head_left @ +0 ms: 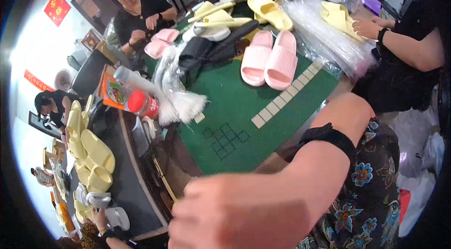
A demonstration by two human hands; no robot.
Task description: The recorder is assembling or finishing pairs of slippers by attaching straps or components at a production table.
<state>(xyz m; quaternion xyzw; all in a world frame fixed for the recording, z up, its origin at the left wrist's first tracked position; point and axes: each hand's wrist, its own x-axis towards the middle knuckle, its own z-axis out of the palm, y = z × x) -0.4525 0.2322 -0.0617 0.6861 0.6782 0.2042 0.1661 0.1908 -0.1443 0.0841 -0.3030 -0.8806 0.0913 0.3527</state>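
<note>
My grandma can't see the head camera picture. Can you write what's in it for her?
A blurred right hand crosses the front of the picture, near a green tabletop with a pair of pink slippers on it. Yellow slippers and clear plastic bags lie beyond, and other people are nearby.

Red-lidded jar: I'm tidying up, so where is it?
In the head view, the red-lidded jar is left of centre, between the orange package and the whitish frayed bundle.
</note>
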